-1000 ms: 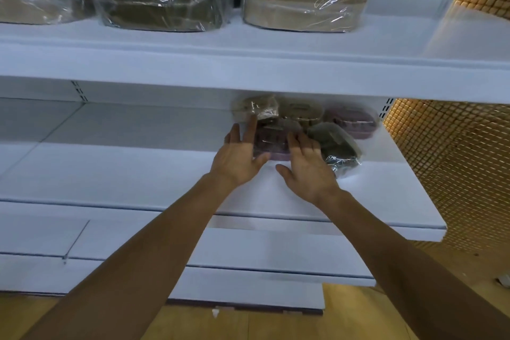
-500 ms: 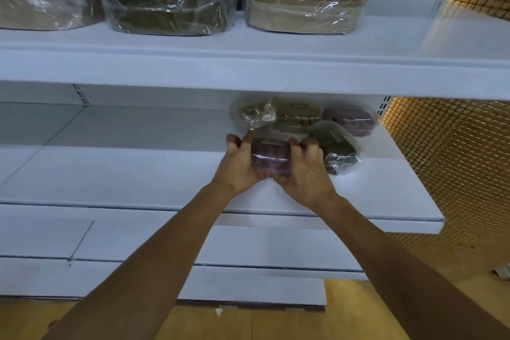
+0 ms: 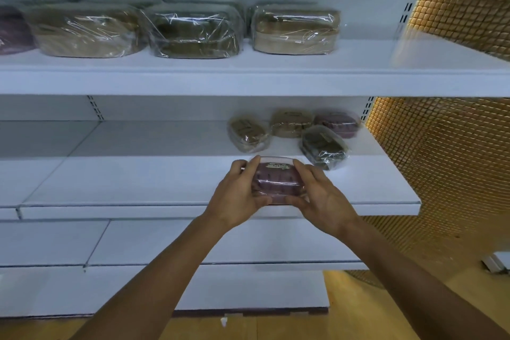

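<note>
Purple wrapped box (image 3: 277, 181) held w/ both hands, just above front edge of middle shelf (image 3: 138, 188). Left hand (image 3: 237, 196) curled round its left end, right hand (image 3: 323, 199) round right end; fingers on top, thumbs underneath. 4 other packs (image 3: 323, 146) behind, apart.

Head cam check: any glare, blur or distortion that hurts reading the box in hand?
Head view: the plastic wrap on the top-shelf boxes throws white glare streaks. The purple box, gripped by the left hand and right hand, is soft and its label is unreadable. The wide-angle lens bows the upper shelf. The gold mosaic wall glows warm against the cool white shelving.
</note>
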The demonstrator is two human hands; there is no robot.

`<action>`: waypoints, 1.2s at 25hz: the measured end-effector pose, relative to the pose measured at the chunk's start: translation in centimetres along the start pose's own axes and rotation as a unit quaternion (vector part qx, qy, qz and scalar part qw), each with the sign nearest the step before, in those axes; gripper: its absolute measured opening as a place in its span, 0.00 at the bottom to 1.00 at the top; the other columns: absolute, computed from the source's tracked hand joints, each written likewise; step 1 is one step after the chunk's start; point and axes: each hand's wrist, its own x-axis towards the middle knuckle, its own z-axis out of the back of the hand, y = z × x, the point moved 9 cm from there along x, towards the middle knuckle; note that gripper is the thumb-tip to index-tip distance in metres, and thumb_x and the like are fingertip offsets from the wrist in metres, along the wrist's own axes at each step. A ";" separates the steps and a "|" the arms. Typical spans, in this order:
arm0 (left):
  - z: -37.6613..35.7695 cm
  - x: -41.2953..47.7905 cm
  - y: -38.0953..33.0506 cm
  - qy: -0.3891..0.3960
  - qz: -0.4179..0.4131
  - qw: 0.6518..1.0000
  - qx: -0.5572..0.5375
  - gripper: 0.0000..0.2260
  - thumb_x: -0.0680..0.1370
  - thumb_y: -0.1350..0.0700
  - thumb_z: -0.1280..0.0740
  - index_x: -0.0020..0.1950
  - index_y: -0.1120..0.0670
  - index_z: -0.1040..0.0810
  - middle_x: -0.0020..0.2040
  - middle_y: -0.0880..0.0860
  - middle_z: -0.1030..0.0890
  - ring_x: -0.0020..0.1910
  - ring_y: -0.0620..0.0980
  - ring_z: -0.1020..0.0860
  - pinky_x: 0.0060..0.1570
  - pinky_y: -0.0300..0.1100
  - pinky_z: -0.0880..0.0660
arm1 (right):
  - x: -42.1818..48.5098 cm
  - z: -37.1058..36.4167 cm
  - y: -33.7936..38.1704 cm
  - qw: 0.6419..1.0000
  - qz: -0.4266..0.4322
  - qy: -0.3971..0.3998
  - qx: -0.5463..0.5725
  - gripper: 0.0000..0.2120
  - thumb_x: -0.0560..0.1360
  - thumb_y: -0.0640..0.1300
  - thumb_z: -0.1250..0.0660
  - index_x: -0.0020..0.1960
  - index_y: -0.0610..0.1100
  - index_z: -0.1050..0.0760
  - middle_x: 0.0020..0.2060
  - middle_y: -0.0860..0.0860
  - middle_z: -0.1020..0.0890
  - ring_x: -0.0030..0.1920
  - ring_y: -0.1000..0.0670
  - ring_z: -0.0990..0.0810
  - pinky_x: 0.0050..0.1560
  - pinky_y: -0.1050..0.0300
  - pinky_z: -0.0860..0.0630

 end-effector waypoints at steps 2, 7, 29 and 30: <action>2.3 -1.8 -1.9 -0.016 -0.019 1.000 -0.007 0.41 0.73 0.46 0.25 0.80 0.46 0.44 0.71 0.47 0.36 0.62 0.46 0.26 0.62 0.37 0.30 | -1.6 2.4 1.6 0.999 0.021 -0.023 -0.005 0.37 0.78 0.58 0.35 0.79 0.51 0.49 0.73 0.50 0.36 0.70 0.49 0.33 0.66 0.56 0.30; 8.7 -6.1 -7.1 -0.081 -0.084 0.993 -0.014 0.39 0.74 0.43 0.27 0.79 0.40 0.45 0.71 0.44 0.38 0.65 0.42 0.30 0.63 0.38 0.30 | -5.0 9.6 6.5 0.991 0.085 -0.098 -0.035 0.37 0.77 0.57 0.34 0.79 0.51 0.48 0.73 0.52 0.36 0.69 0.52 0.32 0.62 0.56 0.27; 20.3 -2.3 -17.0 -0.216 -0.156 0.947 0.179 0.34 0.76 0.38 0.33 0.78 0.47 0.42 0.77 0.53 0.40 0.75 0.55 0.39 0.68 0.52 0.32 | -1.9 23.5 12.8 0.971 0.098 -0.182 -0.123 0.29 0.80 0.54 0.38 0.77 0.50 0.45 0.73 0.48 0.36 0.69 0.46 0.31 0.62 0.52 0.28; 20.4 -1.8 -17.1 -0.226 -0.159 0.941 0.193 0.34 0.77 0.40 0.33 0.78 0.49 0.41 0.79 0.53 0.42 0.77 0.54 0.43 0.71 0.52 0.36 | -1.2 23.6 12.8 0.968 0.095 -0.190 -0.131 0.29 0.80 0.54 0.38 0.77 0.50 0.45 0.75 0.49 0.38 0.70 0.46 0.33 0.63 0.51 0.28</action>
